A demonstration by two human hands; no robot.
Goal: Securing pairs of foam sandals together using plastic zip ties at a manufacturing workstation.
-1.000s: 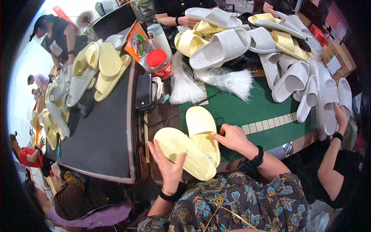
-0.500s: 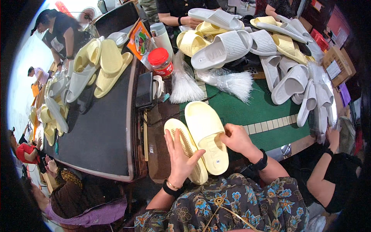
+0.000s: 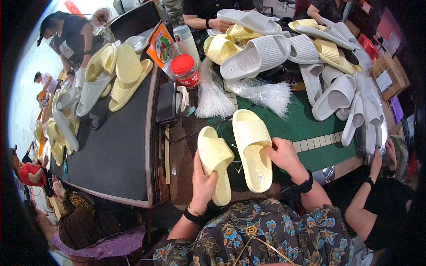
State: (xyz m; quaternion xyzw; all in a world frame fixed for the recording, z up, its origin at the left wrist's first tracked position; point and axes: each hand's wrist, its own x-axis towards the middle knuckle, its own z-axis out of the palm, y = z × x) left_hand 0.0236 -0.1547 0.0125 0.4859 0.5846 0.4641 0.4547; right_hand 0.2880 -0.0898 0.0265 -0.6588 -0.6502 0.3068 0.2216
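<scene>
Two pale yellow slide slippers are held up side by side before me, a gap between them. My left hand (image 3: 203,181) grips the left slipper (image 3: 216,155) by its side near the strap, thumb over the top. The right slipper (image 3: 253,150) is in my right hand (image 3: 283,155), pinched at the strap's opening. Its footbed faces up and a small white label (image 3: 261,177) shows at the heel. Between the slippers a thin white tie is visible; where its ends attach I cannot tell.
Two bundles of clear plastic ties, (image 3: 215,95) one of them, lie on the green tabletop (image 3: 306,144). A heap of grey and yellow slippers (image 3: 257,55) rises behind. Left are a red-lidded jar (image 3: 184,71), a dark conveyor belt (image 3: 117,150) with more slippers, and co-workers around.
The slippers have moved apart. The left one has turned, so its strap side now shows instead of its ribbed face, and my left fingers have closed round it. The right slipper shifted right.
</scene>
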